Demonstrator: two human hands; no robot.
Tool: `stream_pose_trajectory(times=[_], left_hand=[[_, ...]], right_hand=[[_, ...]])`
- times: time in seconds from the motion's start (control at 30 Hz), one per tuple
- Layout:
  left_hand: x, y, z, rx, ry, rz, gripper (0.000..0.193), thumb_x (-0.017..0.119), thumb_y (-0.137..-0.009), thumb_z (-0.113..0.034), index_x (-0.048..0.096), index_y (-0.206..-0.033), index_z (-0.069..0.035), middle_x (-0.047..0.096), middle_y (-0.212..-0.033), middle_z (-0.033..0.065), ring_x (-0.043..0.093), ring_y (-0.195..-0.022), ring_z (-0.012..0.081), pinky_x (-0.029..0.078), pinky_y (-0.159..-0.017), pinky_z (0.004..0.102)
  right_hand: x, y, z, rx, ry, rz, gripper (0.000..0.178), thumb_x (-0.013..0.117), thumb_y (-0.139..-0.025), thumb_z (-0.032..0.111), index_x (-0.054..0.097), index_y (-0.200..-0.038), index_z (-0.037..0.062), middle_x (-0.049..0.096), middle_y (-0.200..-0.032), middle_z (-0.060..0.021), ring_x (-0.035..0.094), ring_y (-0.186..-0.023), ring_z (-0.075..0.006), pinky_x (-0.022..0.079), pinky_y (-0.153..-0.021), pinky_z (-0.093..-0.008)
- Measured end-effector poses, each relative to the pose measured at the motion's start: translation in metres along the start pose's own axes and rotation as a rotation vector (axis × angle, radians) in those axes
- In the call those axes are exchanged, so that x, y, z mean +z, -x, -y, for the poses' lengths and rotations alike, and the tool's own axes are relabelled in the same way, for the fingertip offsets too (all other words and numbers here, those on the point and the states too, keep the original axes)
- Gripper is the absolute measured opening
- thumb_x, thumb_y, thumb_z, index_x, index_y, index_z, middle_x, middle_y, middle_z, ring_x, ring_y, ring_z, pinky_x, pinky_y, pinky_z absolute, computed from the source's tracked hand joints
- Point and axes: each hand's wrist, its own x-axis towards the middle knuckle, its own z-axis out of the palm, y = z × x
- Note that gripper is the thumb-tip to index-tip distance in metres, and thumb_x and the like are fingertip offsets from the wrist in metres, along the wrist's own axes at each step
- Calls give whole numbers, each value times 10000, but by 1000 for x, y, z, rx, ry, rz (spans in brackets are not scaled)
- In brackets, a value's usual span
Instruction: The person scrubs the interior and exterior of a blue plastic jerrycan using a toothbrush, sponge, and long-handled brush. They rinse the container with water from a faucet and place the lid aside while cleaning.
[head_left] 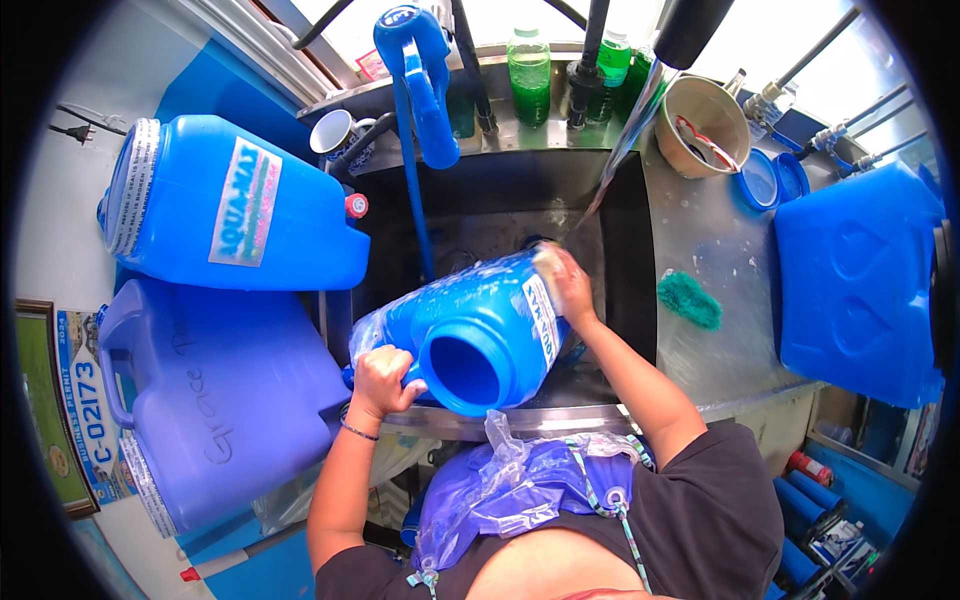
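Observation:
A blue plastic water jug [470,325] lies tilted over a steel sink [620,240], its wide open mouth facing me and its side wet and soapy. My left hand [382,380] grips the jug's handle near the mouth. My right hand [565,280] presses a pale sponge [548,262] against the jug's far end, beside its white label. A stream of water [620,150] falls from a tap above onto that end.
Two more blue jugs [235,205] [215,400] lie on the left, another blue container [855,285] on the steel counter at right. A green scrub pad [688,298], blue lids [765,178], a brown bowl [703,125], green bottles [528,75] and a blue hand pump [420,80] surround the sink.

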Motion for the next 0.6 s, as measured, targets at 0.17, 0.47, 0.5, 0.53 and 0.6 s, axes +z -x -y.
stream_pose_trajectory(times=[0.17, 0.47, 0.5, 0.53, 0.6], left_hand=[[8, 18, 3, 93, -4, 2, 647, 482, -867, -667, 478, -628, -66, 501, -609, 116, 553, -586, 303, 446, -545, 396], [19, 23, 3, 73, -1, -111, 504, 494, -919, -477, 488, -636, -61, 485, -601, 121, 528, -557, 308, 431, -536, 400], [19, 23, 2, 65, 4, -125, 484, 499, -918, -452, 487, -633, -61, 483, -599, 121, 527, -555, 308, 429, -534, 401], [20, 24, 2, 44, -16, -141, 432, 511, -901, -395, 481, -626, -63, 476, -593, 122, 522, -546, 307, 426, -532, 400], [21, 25, 0, 45, -23, -152, 431, 513, -897, -394, 473, -621, -66, 475, -591, 123, 522, -544, 308, 426, -532, 401]], right_hand=[[3, 42, 20, -190, 39, 54, 410, 506, -950, 331, 636, -1158, 2, 647, -1193, -193, 559, -1207, -346, 442, -1012, -393], [-35, -51, -55, 59, 513, 67, 360, 641, -845, 293, 691, -1115, 60, 712, -987, -196, 693, -965, -325, 538, -852, -386], [-41, -55, -77, 26, 480, 157, 366, 640, -846, 300, 690, -1113, 55, 706, -1008, -201, 691, -966, -330, 535, -848, -392], [-46, -63, -96, 38, 477, 239, 373, 639, -846, 306, 689, -1112, 50, 700, -1029, -207, 689, -966, -335, 532, -845, -399], [-49, -69, -128, 93, 504, 343, 384, 633, -850, 325, 688, -1100, 39, 691, -1054, -214, 684, -963, -343, 526, -832, -411]])
